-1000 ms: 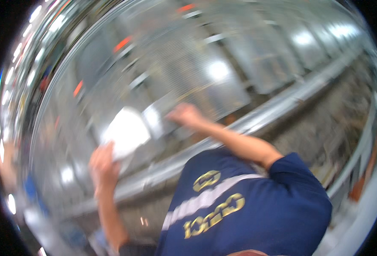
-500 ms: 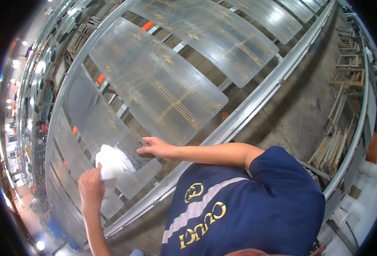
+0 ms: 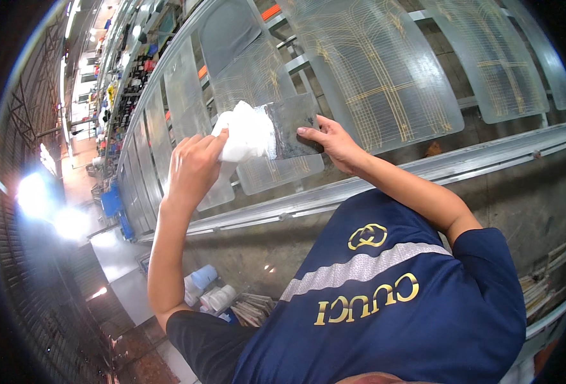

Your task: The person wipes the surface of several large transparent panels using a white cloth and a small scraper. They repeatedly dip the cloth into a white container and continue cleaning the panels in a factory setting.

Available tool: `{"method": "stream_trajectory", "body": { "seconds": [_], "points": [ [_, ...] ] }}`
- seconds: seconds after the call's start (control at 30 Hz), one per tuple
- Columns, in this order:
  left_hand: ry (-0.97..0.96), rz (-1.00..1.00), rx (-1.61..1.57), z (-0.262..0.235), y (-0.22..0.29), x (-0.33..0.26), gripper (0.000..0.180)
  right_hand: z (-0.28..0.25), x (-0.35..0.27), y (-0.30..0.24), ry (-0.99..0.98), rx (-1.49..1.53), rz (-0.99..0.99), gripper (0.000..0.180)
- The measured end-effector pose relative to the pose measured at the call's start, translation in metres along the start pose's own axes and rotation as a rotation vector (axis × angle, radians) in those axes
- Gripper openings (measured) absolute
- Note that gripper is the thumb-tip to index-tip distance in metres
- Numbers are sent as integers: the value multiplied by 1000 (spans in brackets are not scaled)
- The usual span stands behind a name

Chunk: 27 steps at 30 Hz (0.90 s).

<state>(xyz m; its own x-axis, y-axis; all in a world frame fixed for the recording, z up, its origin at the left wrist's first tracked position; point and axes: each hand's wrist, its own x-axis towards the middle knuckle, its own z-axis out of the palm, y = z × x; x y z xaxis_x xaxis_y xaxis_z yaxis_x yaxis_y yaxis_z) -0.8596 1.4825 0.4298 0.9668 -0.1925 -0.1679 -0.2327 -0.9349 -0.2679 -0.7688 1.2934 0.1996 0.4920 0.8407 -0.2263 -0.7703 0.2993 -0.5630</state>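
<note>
My left hand (image 3: pixel 196 160) is closed on a bunched white cloth (image 3: pixel 247 131), which is overexposed and shows little detail. My right hand (image 3: pixel 337 147) pinches the right edge of a dark, thin rectangular plate (image 3: pixel 297 121), its thumb on top and the other fingers partly hidden. The cloth covers the plate's left end, where a shiny, silvery wet-looking band shows beside it. Both are over a large translucent panel (image 3: pixel 244 80) with rounded corners and fine yellow lines.
More yellow-lined panels (image 3: pixel 372 70) lie in a row across a metal frame, gaps between them. The frame's long rail (image 3: pixel 487 153) runs between the panels and my body. White tubs (image 3: pixel 219 297) and stacked wooden frames (image 3: pixel 254 308) stand on the floor at lower left.
The view has swung, so the panels sit farther right. The dark plate shows more plainly between my hands, with the cloth against its left end. Both hands keep their hold.
</note>
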Motion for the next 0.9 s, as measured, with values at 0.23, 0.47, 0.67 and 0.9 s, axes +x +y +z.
{"method": "stream_trajectory", "body": {
  "seconds": [0.23,0.47,0.67,0.9],
  "points": [
    [-22,95,62,2,4,0,43,6,11,6,-40,72,-61,34],
    [-38,30,2,5,-4,0,47,5,10,7,-31,47,-125,36],
    [40,-43,-23,16,4,-5,45,-4,10,4,-74,-174,-161,39],
    [68,-154,-115,56,12,-18,48,-18,1,24,-28,-482,-275,47]
  ]
}}
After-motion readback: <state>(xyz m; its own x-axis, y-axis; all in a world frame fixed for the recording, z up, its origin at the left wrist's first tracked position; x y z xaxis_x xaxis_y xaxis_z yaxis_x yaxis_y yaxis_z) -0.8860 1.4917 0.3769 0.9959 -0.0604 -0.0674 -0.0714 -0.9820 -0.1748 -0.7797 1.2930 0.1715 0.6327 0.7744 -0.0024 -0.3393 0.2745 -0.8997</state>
